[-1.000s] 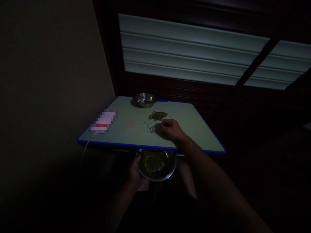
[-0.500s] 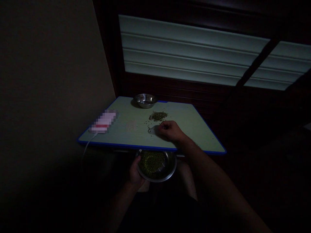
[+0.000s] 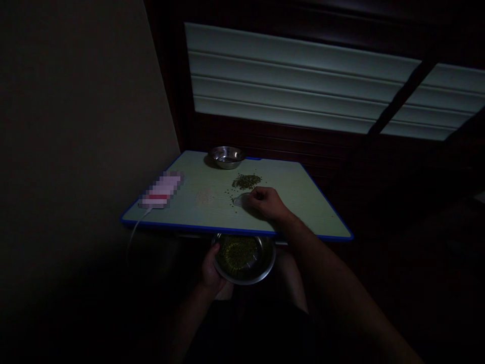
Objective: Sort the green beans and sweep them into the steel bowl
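Observation:
My left hand [image 3: 212, 269] grips the rim of a metal bowl [image 3: 261, 277] just below the table's front edge. Small green grains, like mung beans [image 3: 237, 251], lie inside that bowl. Above the tabletop, my right hand [image 3: 266, 200] is closed on a small, flat, translucent piece [image 3: 241, 200], whose exact kind I cannot make out in the dim light. A few loose grains lie by the tip of this piece. Just beyond it is a loose heap of brownish-green grains [image 3: 247, 181] on the table.
The pale green table [image 3: 189, 215] has a blue edge. At its back stands a second metal bowl [image 3: 226, 157]. On the left lies a blurred-out pink-and-white device [image 3: 161, 190] with a white cable [image 3: 133, 235] hanging over the front edge. A wall and dark slatted panels border the table.
My right hand has shifted very slightly away from me with the flat piece, whose tip is a little farther right. My left hand and the bowl it holds stay in place.

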`<move>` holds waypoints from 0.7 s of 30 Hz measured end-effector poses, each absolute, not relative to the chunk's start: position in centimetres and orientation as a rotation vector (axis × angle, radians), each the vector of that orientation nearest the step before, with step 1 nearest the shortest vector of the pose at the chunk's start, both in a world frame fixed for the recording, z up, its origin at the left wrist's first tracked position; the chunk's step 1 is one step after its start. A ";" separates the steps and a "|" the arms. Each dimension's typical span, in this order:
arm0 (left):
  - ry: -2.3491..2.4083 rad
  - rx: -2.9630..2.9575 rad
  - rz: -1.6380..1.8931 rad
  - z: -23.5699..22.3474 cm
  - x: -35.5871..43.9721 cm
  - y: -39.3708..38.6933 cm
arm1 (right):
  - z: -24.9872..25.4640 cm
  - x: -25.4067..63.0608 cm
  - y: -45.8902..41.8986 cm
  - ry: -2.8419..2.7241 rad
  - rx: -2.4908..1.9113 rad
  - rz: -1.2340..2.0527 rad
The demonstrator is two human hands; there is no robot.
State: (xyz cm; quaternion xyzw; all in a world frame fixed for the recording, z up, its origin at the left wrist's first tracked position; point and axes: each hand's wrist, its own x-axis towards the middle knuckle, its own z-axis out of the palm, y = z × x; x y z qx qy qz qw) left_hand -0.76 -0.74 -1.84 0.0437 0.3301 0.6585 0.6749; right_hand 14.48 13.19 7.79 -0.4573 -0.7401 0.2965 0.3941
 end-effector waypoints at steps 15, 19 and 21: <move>0.754 0.103 1.494 -1.7 -0.7 -0.7 | 8.1 14.4 12.8 -1.809 -1.153 0.885; 0.743 0.104 1.487 -1.8 -0.7 -0.7 | 8.2 14.4 12.5 -1.792 -1.174 0.939; 0.750 0.097 1.480 -1.8 -0.7 -0.7 | 8.2 14.3 12.3 -1.799 -1.172 0.961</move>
